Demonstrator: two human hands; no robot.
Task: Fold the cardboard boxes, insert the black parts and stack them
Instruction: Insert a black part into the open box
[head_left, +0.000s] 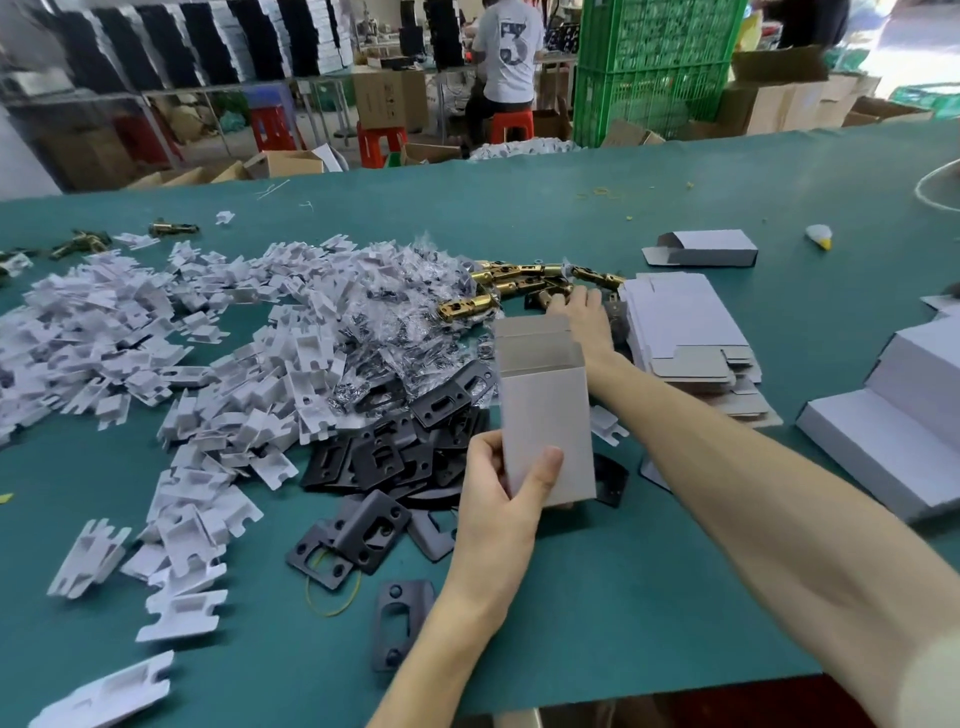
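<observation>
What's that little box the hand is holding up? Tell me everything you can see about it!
The box is a small, tall carton of plain pale grey-white cardboard, already folded into shape. It is held nearly upright above the black plates, its top open with flaps up, showing a brownish inside. The left hand grips its lower end, thumb on the front face, fingers round the left edge. The right hand reaches behind its open top; whether they touch cannot be told.
</observation>
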